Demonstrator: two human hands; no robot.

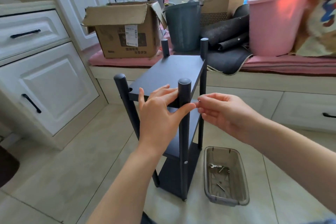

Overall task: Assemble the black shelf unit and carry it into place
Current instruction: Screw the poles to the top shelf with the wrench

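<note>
The black four-post wooden shelf unit (169,107) stands upright on the tiled floor (72,160), near the window bench. The left hand (160,109), grip released, fingers straight, presses the top board's front edge against the near post. The right hand (223,112) pinches a small silver screw (198,99) beside that post; it should enter the hole square, with the board held flush.

The shelf unit (169,72) is plain matte black. The floor (72,151) has pale beige tiles. The tray (225,176) is smoky grey and see-through. One bucket (276,23) is pink, another bucket (181,25) dark grey. The box (125,29) is brown.
</note>
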